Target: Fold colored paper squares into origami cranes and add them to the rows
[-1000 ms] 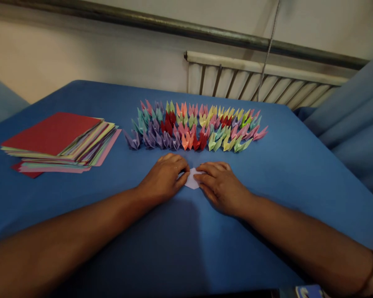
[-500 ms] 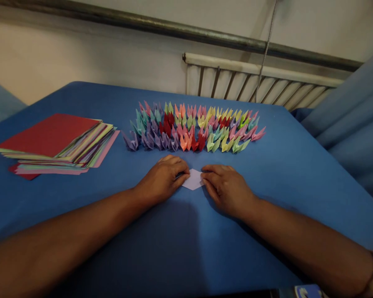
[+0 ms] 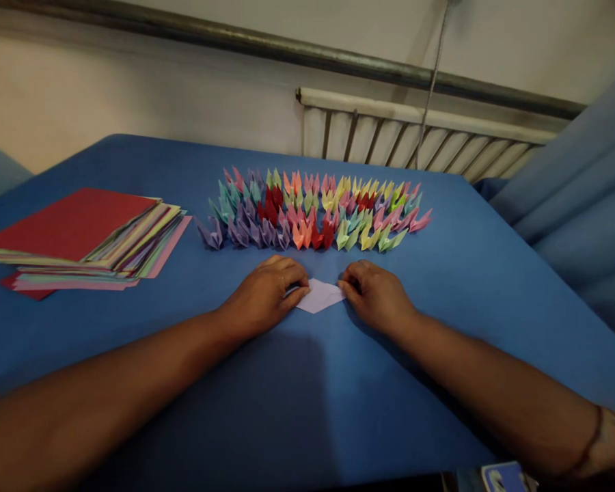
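My left hand [image 3: 264, 295] and right hand [image 3: 376, 297] pinch either end of the paper [image 3: 320, 297] between them, only part-folded. Just beyond, rows of finished cranes [image 3: 312, 212]. Off my left, a thick stack [image 3: 82, 239] not yet folded.

Matt paper piece [image 3: 319, 296]; smooth blue cloth table cover [image 3: 297, 396]; dull metal rail [image 3: 287, 51].

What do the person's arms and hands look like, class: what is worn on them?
The left hand and right hand have no gloves. Both forearms are uncovered, with no sleeves in view. A thin dark band circles the right wrist.
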Available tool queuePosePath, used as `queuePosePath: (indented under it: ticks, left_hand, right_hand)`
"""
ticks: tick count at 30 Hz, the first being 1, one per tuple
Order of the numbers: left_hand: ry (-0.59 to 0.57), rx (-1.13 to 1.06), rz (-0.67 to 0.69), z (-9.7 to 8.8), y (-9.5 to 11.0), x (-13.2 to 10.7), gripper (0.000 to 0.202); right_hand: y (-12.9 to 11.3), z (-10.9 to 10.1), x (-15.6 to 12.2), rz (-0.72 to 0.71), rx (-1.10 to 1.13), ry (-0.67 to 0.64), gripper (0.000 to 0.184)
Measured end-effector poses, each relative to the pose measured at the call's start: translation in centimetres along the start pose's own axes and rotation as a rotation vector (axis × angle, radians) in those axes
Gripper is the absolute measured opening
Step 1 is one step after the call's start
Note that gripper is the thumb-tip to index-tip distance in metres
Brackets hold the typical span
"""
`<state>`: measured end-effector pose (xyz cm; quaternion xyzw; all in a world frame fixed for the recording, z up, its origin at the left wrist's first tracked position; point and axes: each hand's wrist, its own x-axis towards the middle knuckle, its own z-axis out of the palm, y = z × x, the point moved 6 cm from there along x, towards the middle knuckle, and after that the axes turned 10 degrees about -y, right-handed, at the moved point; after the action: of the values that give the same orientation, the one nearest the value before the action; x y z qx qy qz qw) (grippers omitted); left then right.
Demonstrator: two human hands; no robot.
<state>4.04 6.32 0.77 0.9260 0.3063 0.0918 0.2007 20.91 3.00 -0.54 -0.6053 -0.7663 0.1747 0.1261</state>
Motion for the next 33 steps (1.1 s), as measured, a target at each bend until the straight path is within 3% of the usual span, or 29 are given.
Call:
queuePosePath:
  ticks: [6,12,15,18,29,33]
  left_hand:
    - [0.008,-0.018,0.003,0.0,0.0,0.1,0.011]
    - [0.028,0.002,-0.043,0.3,-0.5,0.5,0.014]
    - [0.037,0.037,-0.051,0.5,-0.5,0.4,0.020]
    - [0.022,0.062,-0.027,0.7,-0.4,0.4,0.026]
    - [0.009,0.044,-0.040,0.6,-0.4,0.3,0.021]
    - [0.033,0.055,-0.068,0.4,-0.5,0.3,0.026]
  right_hand:
    - [-0.9,0.3,0.0,-0.144,0.074,0.039,0.012]
    - [-1.1,0.6,0.5,-0.099,0.065,0.046,0.012]
    - [-1.8,0.6,0.6,-0.121,0.059,-0.001,0.019]
    - [-2.1,0.8,0.7,-0.127,0.067,-0.038,0.014]
    - [-2.3,0.8,0.3,-0.202,0.133,0.027,0.010]
    - [-1.9,1.0,0.7,-0.167,0.092,0.020,0.011]
